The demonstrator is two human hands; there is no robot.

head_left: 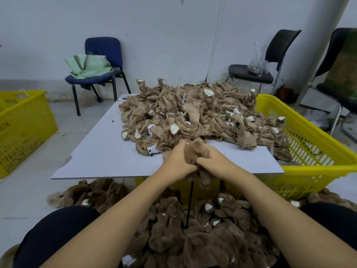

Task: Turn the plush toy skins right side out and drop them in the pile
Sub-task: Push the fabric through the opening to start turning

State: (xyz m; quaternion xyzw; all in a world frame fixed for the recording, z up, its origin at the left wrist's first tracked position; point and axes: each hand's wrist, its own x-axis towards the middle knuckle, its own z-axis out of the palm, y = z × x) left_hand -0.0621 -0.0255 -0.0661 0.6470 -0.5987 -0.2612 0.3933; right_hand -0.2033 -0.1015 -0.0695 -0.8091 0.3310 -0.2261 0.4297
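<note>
Both of my hands grip one brown plush skin (199, 151) over the near edge of the grey board (104, 151). My left hand (178, 161) clutches its left side, and my right hand (212, 159) pinches its right side; furry parts show above and hang below the hands. A heap of inside-out tan skins (193, 115) with white patches covers the far right of the board. On the floor between my knees lies a pile of fluffy brown skins (193, 238), fur side out.
A yellow basket (309, 144) stands under the board's right side, another yellow basket (21, 128) at far left. A blue chair (100, 55) with a green bag stands by the wall. Black chairs (270, 60) stand at the right. A thin black rod (189, 202) stands under the board.
</note>
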